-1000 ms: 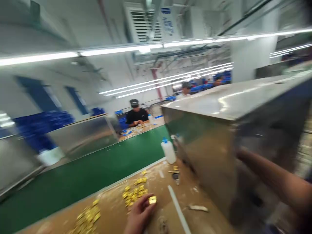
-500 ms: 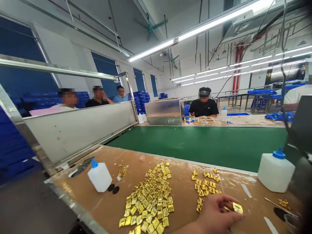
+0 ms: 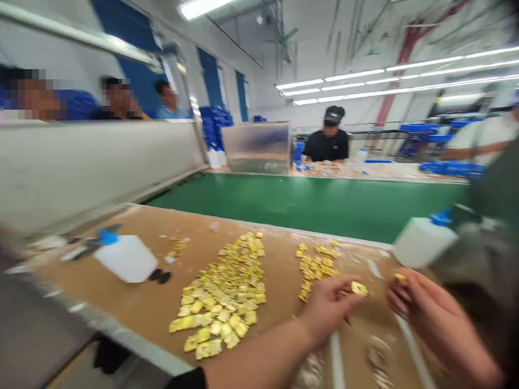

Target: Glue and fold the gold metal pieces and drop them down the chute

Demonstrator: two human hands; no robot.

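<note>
My left hand is closed in a pinch on a small square gold-coloured piece with a dark mark in its middle. To its right, my right hand pinches a smaller gold bit, blurred by motion. The two hands face each other over the brown table, apart. A wide spread of square gold pieces lies left of my left forearm. Just beyond my left hand is a smaller group of gold pieces, some of it hidden by that hand.
A white bottle with a blue cap stands left, by black discs. Another white bottle stands behind my right hand. A green belt runs beyond the table. Several people sit or stand around, one person across the belt.
My right hand has come into view from the right with a small gold bit. The camera view has shifted, and my left hand still holds its gold piece.
</note>
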